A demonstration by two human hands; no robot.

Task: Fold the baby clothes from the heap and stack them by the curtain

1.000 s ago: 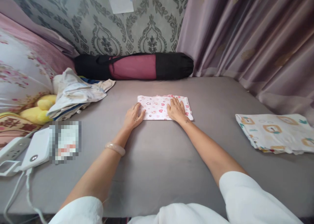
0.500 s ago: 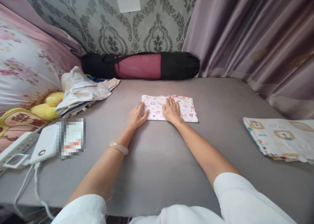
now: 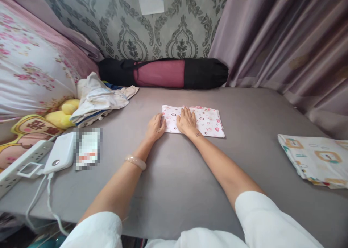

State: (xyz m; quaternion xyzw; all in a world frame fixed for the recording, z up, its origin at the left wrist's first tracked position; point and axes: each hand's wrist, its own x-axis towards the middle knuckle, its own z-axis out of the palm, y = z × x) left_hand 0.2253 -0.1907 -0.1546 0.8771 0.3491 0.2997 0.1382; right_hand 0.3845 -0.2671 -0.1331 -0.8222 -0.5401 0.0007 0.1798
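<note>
A folded white cloth with pink and dark flower prints (image 3: 209, 122) lies flat on the grey sheet (image 3: 174, 182). My right hand (image 3: 187, 121) rests palm down on its left half, fingers stretched out, covering part of the print. At the cloth's left edge is my left hand (image 3: 156, 126), its fingers slightly bent and lying against the edge, the thumb towards the cloth. A pale bangle (image 3: 135, 162) circles my left wrist.
Another folded printed cloth (image 3: 312, 161) lies at the right. Left are a crumpled cloth pile (image 3: 102, 99), yellow plush (image 3: 66, 112), a white power bank (image 3: 61, 152) with cables, a power strip (image 3: 24, 164) and a blurred rectangle (image 3: 87, 149). A black-and-maroon rolled bag (image 3: 163, 73) lies against the wall.
My right hand has slid left across the cloth, nearer my left hand. The left thumb has drawn closer to its fingers. The whole view has shifted slightly.
</note>
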